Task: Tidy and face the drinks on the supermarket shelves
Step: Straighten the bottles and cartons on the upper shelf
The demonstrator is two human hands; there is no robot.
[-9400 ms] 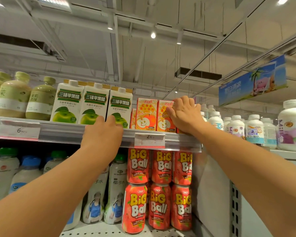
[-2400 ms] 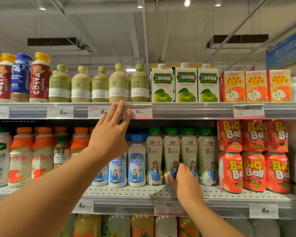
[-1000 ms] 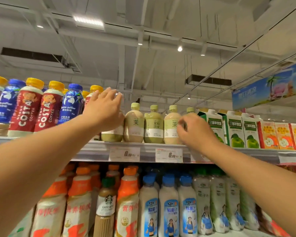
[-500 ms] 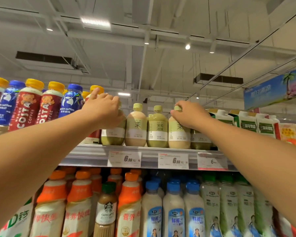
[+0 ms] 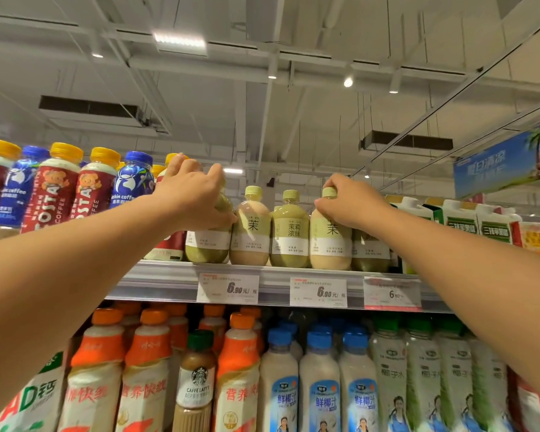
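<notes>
A row of round tea bottles with pale green caps stands on the top shelf. My left hand grips the upper part of the leftmost green tea bottle, hiding its cap. My right hand grips the neck and shoulder of a beige tea bottle further right. Between them stand a beige bottle and a green bottle, untouched. Another green bottle is partly hidden behind my right wrist.
Red and blue coffee bottles fill the top shelf at left, white apple-vinegar cartons at right. Below stand orange-capped bottles, a Starbucks latte bottle and blue-capped coconut drinks. Price tags line the shelf edge.
Both hands stay on the same two tea bottles as half a second ago. The right hand's beige bottle now shows its label to the front, and its cap peeks above the fingers.
</notes>
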